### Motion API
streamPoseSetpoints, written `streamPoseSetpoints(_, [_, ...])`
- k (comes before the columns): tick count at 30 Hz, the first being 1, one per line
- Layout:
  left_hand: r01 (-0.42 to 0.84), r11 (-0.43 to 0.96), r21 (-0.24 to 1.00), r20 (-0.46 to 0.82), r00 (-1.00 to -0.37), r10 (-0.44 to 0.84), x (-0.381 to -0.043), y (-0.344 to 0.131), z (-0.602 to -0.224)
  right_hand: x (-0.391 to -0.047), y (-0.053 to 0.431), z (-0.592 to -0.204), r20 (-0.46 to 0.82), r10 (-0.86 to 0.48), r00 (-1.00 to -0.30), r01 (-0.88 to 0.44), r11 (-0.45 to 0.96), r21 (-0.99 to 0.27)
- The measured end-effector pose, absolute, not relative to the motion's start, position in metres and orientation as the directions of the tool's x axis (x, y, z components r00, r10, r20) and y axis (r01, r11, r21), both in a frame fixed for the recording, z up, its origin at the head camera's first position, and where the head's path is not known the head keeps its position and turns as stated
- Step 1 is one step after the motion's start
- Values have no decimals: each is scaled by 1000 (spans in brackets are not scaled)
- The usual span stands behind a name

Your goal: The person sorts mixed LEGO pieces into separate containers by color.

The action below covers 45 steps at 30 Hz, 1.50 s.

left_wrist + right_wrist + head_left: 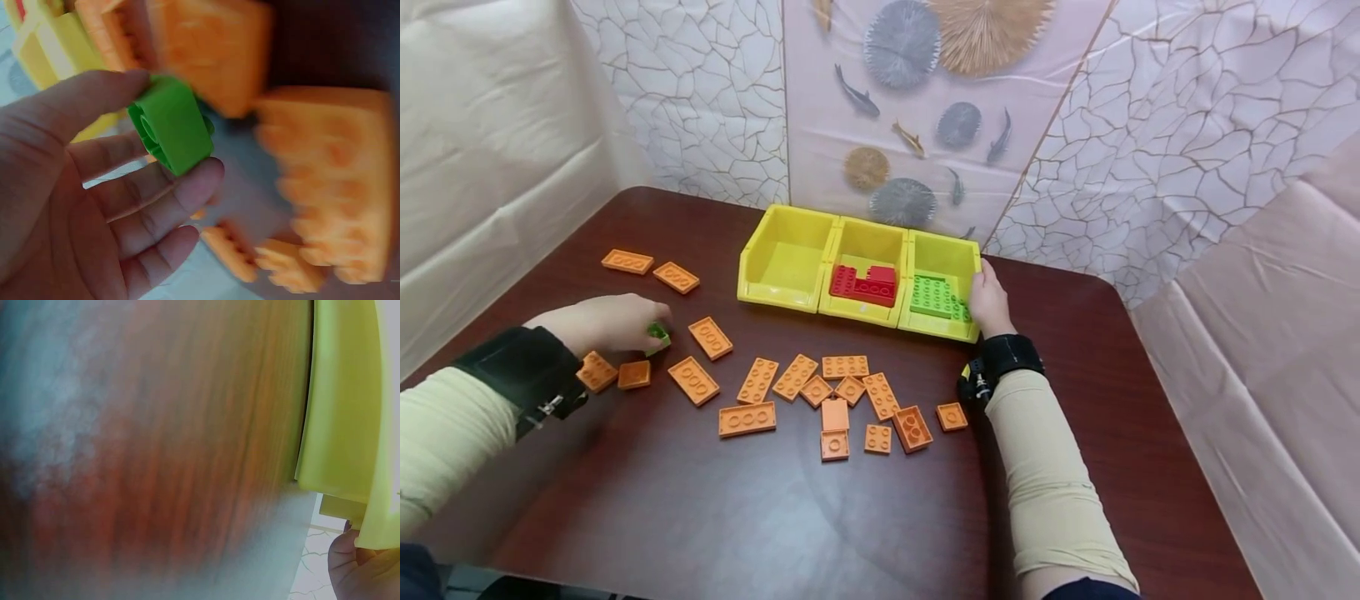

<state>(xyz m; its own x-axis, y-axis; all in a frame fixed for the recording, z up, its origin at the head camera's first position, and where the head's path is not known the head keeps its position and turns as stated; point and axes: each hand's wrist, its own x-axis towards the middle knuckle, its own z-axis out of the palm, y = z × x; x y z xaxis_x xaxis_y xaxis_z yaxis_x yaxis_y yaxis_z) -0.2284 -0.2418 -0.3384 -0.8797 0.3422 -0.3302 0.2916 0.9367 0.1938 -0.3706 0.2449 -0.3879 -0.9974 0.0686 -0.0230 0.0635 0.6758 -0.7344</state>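
On the left side of the table, my left hand (625,322) pinches a small green brick (175,125) between thumb and fingers. In the left wrist view the brick's hollow underside faces the palm, and blurred orange bricks (337,181) lie just beyond it. My right hand (991,300) holds the right end wall of a yellow three-compartment bin (786,262). Red bricks (865,287) sit in its middle compartment and green bricks (934,297) in the right one. The right wrist view shows the fingers (344,562) at the bin's corner.
Many orange bricks (756,381) lie scattered over the dark wooden table (700,517), from the far left to the middle. Two orange ones (634,375) are close to the left wrist. A single orange brick (951,417) lies near the right wrist. Patterned cloth (715,108) hangs behind the table.
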Motion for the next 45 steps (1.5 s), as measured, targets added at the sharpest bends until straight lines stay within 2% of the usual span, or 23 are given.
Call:
streamPoseSetpoints(4, [330, 923, 197, -146, -921, 360, -236, -218, -320, -369, 243, -384, -22, 65, -998, 60, 676, -734])
streamPoseSetpoints(7, [374, 902, 214, -27, -921, 388, -249, -179, -305, -370, 244, -383, -35, 71, -997, 74, 676, -733])
streamPoseSetpoints(10, [508, 836, 207, 65, -860, 506, -264, -125, -297, -370, 245, -383, -50, 74, -996, 87, 670, -737])
streamPoseSetpoints(13, [663, 727, 181, 125, -748, 652, -276, -67, -294, -370, 246, -385, -52, 71, -996, 86, 666, -741])
streamPoseSetpoints(16, [731, 657, 183, 114, -680, 725, -290, -11, -292, -370, 248, -388, -45, 68, -997, 79, 662, -745])
streamPoseSetpoints(18, [746, 642, 176, 98, -662, 743, -303, 21, -293, -369, 249, -389, -37, 65, -997, 71, 652, -755])
streamPoseSetpoints(22, [715, 676, 178, 44, -692, 720, -330, 70, -299, -367, 249, -389, -22, 61, -998, 55, 615, -787])
streamPoseSetpoints(27, [658, 729, 187, -4, -742, 671, -354, 102, -313, -366, 250, -389, -14, 47, -999, 40, 596, -802])
streamPoseSetpoints(32, [609, 768, 198, -4, -783, 622, -363, 114, -322, -365, 250, -387, -2, 45, -999, 28, 590, -807])
streamPoseSetpoints(36, [610, 765, 205, 32, -786, 618, -365, 116, -330, -366, 248, -386, -10, 57, -998, 42, 588, -808])
streamPoseSetpoints(45, [602, 795, 82, 49, -799, 600, -368, 122, -348, -365, 248, -386, -10, 59, -998, 45, 613, -789])
